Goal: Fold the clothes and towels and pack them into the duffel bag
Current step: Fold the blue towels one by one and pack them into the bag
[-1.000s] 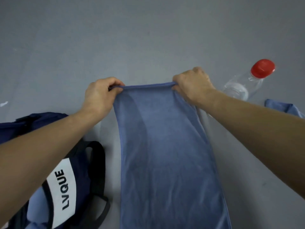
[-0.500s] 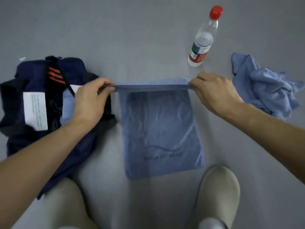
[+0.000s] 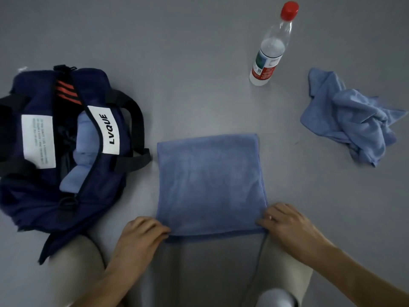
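Note:
A blue towel (image 3: 210, 182) lies folded in half on the grey floor in front of me. My left hand (image 3: 141, 235) pinches its near left corner and my right hand (image 3: 285, 224) pinches its near right corner, both at the floor. A navy duffel bag (image 3: 44, 196) with a white LVQUE label lies open at the left, with folded light blue cloth (image 3: 83, 151) inside. A crumpled blue cloth (image 3: 352, 120) lies at the right.
A clear water bottle (image 3: 270, 49) with a red cap stands on the floor beyond the towel. My two beige slippers (image 3: 73, 269) are at the bottom edge, either side of the towel's near end. The bag's black handle (image 3: 135, 134) loops toward the towel.
Both hands have brought the towel's far edge down toward me onto the near edge, folding it in half. The view has tilted further down.

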Demonstrator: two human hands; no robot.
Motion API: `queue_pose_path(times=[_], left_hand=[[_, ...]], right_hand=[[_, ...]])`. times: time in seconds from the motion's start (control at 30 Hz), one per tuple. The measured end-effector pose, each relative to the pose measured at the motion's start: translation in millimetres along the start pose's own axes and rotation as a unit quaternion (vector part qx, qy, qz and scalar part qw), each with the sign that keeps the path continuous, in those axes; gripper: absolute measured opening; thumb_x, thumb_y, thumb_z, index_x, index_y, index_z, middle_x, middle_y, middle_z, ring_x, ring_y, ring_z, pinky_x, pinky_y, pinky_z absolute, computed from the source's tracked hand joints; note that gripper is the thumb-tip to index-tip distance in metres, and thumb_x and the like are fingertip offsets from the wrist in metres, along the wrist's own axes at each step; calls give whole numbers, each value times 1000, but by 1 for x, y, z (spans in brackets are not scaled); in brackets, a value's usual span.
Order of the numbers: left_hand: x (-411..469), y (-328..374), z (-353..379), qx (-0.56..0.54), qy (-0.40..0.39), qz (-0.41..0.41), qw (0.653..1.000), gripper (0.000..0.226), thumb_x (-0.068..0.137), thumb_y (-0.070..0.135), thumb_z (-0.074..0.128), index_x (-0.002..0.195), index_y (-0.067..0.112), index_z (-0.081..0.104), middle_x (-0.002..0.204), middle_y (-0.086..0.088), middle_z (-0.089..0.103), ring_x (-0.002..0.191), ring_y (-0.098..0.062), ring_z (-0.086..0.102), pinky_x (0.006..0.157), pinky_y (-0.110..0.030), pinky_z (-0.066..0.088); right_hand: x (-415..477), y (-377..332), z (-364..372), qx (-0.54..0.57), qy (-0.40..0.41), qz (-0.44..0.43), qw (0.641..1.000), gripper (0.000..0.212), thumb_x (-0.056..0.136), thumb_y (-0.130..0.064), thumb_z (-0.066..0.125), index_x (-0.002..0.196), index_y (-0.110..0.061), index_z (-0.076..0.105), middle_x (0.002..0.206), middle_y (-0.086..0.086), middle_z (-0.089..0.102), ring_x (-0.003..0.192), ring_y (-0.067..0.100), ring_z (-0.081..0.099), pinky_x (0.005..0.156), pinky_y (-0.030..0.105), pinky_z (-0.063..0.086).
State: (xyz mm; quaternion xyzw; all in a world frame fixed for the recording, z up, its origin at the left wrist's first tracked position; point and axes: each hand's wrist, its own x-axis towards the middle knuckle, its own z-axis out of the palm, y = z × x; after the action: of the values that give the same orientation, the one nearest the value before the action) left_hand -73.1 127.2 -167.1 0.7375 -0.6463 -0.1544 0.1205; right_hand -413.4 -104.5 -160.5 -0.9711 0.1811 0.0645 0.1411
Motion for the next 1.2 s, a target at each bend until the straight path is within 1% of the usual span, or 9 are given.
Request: queue_pose_path(times=[0.07,0.13,0.27,0.37,0.43,0.63,0.8,0.93,1.2], left_hand=[[4,-1,2,35,-41,10,998,46,98,62,40,93,32,76,93,15,67,90,-15,62,84,-28,40],[18,4,0,43,-46,3,998,40,90,63,50,97,33,75,97,15,66,93,-16,62,84,-30,40],[74,18,10,18,2,-17,1000,39,98,40,47,125,21,69,123,2,63,111,-26,62,92,-39,49],[127,23,28,15,-25,-70,997,54,104,39,34,153,17,40,159,-10,35,148,-31,31,119,-46,30],[158,21,38,17,-51,-101,993,61,104,44,25,160,22,18,168,-9,11,155,-27,5,124,-46,9],[203,10,56,80,-92,-109,986,73,98,64,11,161,29,1,168,-9,-6,155,-27,-9,122,-47,-15],[233,-36,38,108,-82,-107,985,75,95,70,10,160,33,3,169,-7,-1,155,-26,-2,124,-50,-4],[247,-57,25,135,-99,-99,981,75,91,76,1,156,40,-12,168,-3,-12,154,-23,-13,123,-49,-12],[291,-70,13,124,-116,-81,982,75,94,76,4,156,40,-16,167,-2,-20,153,-21,-20,122,-51,-13]], right_hand=[[6,-2,5,1,-32,4,999,13,81,-38,61,86,-29,70,82,-7,59,83,21,61,74,36,51],[21,-5,4,21,-34,31,999,29,87,-52,53,84,-29,71,82,-8,61,83,18,60,77,36,52],[73,-5,6,49,68,51,995,45,99,-46,43,119,-16,70,118,4,66,106,27,64,91,39,56],[117,1,14,40,60,65,995,60,102,-49,35,148,-12,47,154,11,43,143,33,40,116,46,36],[141,14,19,18,29,77,996,68,101,-57,30,156,-17,33,163,10,28,151,33,24,122,50,23],[173,65,21,-35,-31,103,994,77,98,-66,26,158,-18,27,165,8,22,153,32,17,118,61,21],[179,90,17,-73,-27,104,992,79,98,-70,17,160,-22,19,166,6,17,154,30,13,121,60,14],[184,100,14,-68,-39,130,988,82,96,-75,8,161,-25,8,168,5,10,154,28,6,121,60,10],[207,115,0,-47,-39,180,982,77,94,-74,-3,158,-32,-13,167,-2,-10,154,23,-11,122,57,-4]])
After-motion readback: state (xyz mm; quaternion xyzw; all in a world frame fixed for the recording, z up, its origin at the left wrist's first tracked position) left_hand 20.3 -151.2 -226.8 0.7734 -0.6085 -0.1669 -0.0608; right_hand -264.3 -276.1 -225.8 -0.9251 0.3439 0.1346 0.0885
